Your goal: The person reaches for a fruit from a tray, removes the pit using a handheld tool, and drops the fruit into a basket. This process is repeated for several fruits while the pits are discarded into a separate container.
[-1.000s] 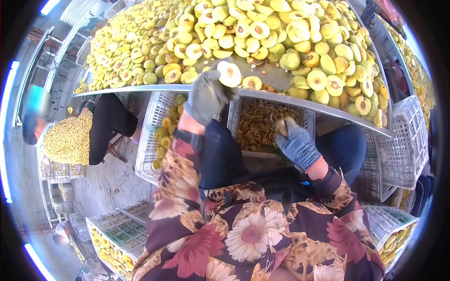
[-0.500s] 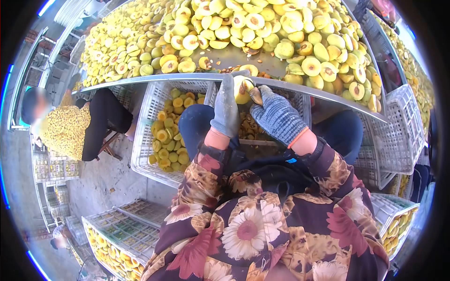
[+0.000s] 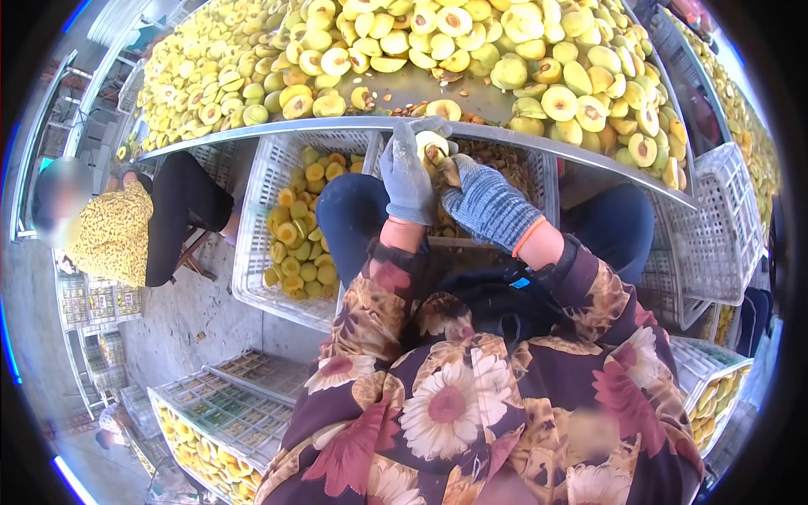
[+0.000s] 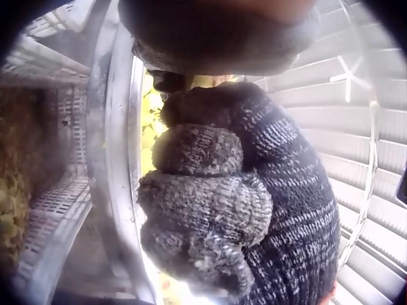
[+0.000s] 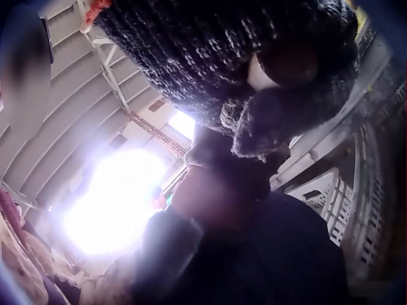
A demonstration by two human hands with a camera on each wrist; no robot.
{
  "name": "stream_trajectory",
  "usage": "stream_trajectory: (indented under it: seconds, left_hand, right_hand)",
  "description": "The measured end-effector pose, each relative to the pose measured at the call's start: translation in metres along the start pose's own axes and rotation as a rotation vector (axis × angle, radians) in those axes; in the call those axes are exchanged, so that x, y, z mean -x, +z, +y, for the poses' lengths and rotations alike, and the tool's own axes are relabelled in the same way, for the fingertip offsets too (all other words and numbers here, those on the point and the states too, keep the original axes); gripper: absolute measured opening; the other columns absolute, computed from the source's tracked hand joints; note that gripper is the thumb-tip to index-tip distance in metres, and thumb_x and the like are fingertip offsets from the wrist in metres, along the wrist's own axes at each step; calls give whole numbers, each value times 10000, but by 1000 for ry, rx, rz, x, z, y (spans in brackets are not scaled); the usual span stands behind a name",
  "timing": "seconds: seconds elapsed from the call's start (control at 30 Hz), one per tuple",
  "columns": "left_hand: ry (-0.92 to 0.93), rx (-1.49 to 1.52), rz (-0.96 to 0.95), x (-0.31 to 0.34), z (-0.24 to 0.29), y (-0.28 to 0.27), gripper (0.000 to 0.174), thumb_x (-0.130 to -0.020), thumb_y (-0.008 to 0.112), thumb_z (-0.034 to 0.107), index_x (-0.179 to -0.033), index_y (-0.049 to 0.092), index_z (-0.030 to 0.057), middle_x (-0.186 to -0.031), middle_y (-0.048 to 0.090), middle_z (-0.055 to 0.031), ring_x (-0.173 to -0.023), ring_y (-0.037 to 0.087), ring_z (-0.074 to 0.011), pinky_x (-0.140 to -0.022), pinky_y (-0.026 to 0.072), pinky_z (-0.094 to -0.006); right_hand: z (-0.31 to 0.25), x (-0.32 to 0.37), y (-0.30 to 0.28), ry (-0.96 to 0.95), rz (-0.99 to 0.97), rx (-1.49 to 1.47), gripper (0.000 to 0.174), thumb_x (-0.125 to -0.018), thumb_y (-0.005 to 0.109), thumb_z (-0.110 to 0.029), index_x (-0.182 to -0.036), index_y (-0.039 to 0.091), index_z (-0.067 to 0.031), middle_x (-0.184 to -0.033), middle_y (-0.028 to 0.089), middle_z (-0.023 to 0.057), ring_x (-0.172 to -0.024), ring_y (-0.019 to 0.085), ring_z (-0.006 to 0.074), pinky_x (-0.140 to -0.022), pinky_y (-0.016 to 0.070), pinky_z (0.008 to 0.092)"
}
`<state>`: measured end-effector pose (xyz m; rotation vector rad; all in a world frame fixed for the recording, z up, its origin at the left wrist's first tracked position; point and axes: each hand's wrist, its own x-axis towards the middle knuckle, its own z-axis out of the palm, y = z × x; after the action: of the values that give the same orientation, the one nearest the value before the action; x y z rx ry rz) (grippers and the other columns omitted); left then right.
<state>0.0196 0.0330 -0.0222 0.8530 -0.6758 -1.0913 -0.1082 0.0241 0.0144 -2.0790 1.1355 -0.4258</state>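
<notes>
L hand point(image 3: 408, 172) grip: fingers round a cut fruit point(image 3: 432, 150), nr edge of bench point(image 3: 269, 133). R hand point(image 3: 497, 206) clenched on small tool point(image 5: 286, 67), just beside fruit. Crate point(image 3: 242, 265) w/ fruit halves point(image 3: 295, 240) by L knee point(image 3: 347, 210).

The gloved left hand point(image 3: 409, 178) is clad in plain pale grey, the knitted-gloved right hand point(image 3: 492, 206) in blue-grey flecked with white and edged with orange. The halved round fruit point(image 3: 431, 146) is coloured pale yellow, its centre marked brown; the small hand tool point(image 3: 451, 173) is brown. The dark purple fabric shirt point(image 3: 454, 412) is patterned with cream and dusty-red daisies.
</notes>
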Motion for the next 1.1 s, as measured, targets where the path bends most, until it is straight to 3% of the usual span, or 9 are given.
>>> stream_trajectory:
  seconds: [0.2, 0.53, 0.67, 0.73, 0.8, 0.87, 0.93, 1.03, 1.1]
  left_hand:
    - [152, -398, 72, -9, -15, -16, 545, -1019, 293, 411, -989, 608, -32, -837, 689, -102, -711, 661, -173, -673, 543, -281]
    - [-109, -129, 65, -13, -13, -19, 635, -982, 336, 512, -921, 612, -56, -772, 674, -173, -605, 653, -241, -552, 552, -318]
    - [-43, -87, 122, -15, -25, -23, 655, -959, 365, 550, -928, 604, -58, -755, 664, -193, -539, 630, -259, -487, 540, -337]
    - [-100, -69, 68, -12, -15, -13, 657, -952, 368, 563, -949, 598, -53, -753, 660, -194, -539, 629, -260, -482, 539, -337]
    - [-178, -36, 9, -9, -6, -4, 654, -951, 363, 566, -967, 593, -47, -751, 656, -194, -537, 628, -259, -479, 539, -334]
    - [-275, 18, -55, -10, -6, 0, 644, -957, 350, 559, -981, 588, -39, -751, 653, -192, -531, 626, -257, -478, 538, -327]
    - [-278, 72, -86, -9, -4, 7, 650, -952, 339, 578, -1004, 582, -23, -794, 656, -175, -551, 629, -252, -484, 536, -317]
    - [-220, 142, -156, -8, -3, 12, 629, -968, 322, 551, -1065, 557, -24, -910, 651, -167, -694, 652, -255, -614, 564, -357]
    - [-196, 168, -53, -6, 2, 22, 639, -961, 313, 576, -1072, 565, 0, -919, 649, -148, -738, 649, -257, -698, 549, -352]
  right_hand:
    - [-3, 0, -8, 95, -211, -122, 413, -834, 575, -256, -1147, 517, 7, -896, 623, 248, -829, 616, 414, -721, 511, 458]
    - [-7, 5, -22, 318, -506, -497, 283, -890, 573, -273, -983, 578, -6, -714, 564, 102, -500, 566, 195, -414, 482, 319]
    - [23, 8, -6, 59, -536, -757, 191, -927, 529, -204, -957, 602, -31, -666, 522, 40, -469, 504, 142, -390, 420, 281]
    - [20, 12, -14, 262, -614, -1098, 171, -936, 512, -177, -975, 610, -42, -661, 518, 17, -450, 470, 121, -385, 392, 256]
    - [35, 9, -9, -134, -556, -827, 211, -910, 576, -229, -1019, 608, -52, -682, 525, 3, -463, 473, 94, -391, 369, 229]
    - [41, 9, -10, -104, -588, -891, 248, -892, 612, -258, -1032, 607, -54, -690, 528, -6, -471, 473, 79, -397, 358, 213]
    - [37, 15, -16, 366, -706, -1292, 253, -884, 621, -265, -1015, 608, -49, -684, 527, -9, -473, 472, 75, -402, 357, 206]
    - [35, 28, -19, 278, -669, -1328, 264, -878, 623, -286, -1003, 604, -53, -684, 527, -20, -464, 458, 62, -401, 356, 191]
    - [34, 32, -19, 151, -500, -760, 309, -868, 608, -271, -1049, 575, -23, -670, 557, 59, -501, 539, 151, -460, 450, 296]
